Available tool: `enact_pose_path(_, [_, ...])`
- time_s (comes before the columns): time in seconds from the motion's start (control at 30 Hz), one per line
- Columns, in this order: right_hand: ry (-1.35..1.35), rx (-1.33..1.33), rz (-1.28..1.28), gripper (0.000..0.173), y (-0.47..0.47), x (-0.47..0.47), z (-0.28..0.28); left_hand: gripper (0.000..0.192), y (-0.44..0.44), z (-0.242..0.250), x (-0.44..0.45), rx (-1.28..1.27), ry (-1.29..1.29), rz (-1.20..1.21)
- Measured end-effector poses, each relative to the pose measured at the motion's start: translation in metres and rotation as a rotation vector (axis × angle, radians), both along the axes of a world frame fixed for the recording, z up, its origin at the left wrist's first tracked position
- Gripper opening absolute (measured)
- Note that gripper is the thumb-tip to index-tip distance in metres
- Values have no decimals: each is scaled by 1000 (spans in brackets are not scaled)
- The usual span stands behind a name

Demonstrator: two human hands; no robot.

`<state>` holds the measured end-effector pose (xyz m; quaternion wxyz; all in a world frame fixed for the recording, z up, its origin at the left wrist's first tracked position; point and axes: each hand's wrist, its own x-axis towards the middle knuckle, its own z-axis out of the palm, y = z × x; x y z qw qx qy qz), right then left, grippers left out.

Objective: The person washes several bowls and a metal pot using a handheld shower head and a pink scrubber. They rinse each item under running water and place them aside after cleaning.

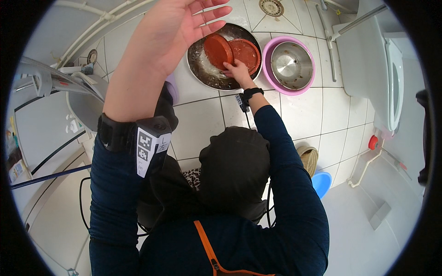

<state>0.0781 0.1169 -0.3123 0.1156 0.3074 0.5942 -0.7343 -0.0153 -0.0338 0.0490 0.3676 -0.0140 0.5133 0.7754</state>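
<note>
My left hand (186, 29) is raised high and close to the camera. Its fingers are spread with nothing visible in them, and the top edge of the picture cuts it off. Lower down, my right hand (238, 71) grips the near edge of a reddish-brown round dish (218, 51), which is tilted. Beside and partly behind that dish, a second reddish-brown round dish (249, 51) lies in a wide dark round pan (210, 77). Cloudy or foamy wet patches show on the pan's bottom.
Right of the pan, a pink basin (266, 74) holds a stainless steel bowl (293, 63). A floor drain (271, 7) lies beyond. A blue basin (322, 183) and a tan container (308, 159) are near my right arm. At left stands a grey bucket (81, 107).
</note>
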Motion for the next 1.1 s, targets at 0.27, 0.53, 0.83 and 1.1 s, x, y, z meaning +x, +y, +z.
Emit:
enact_pose_path(0.27, [205,944,306,43,1,8,2,38,0,0,2,13,-20,-30])
enact_pose_path(0.53, [332,-443,-334,43,31,27,75,37,2,0,16,-20,146,-8])
enact_pose_path(0.83, [420,766,-808,26,140,186,114,48,-16,-8,-15,105,83,-222])
enact_pose_path(1.1, [-497,1315,404,28,57,395,64,29,12,10,25,-14,117,37])
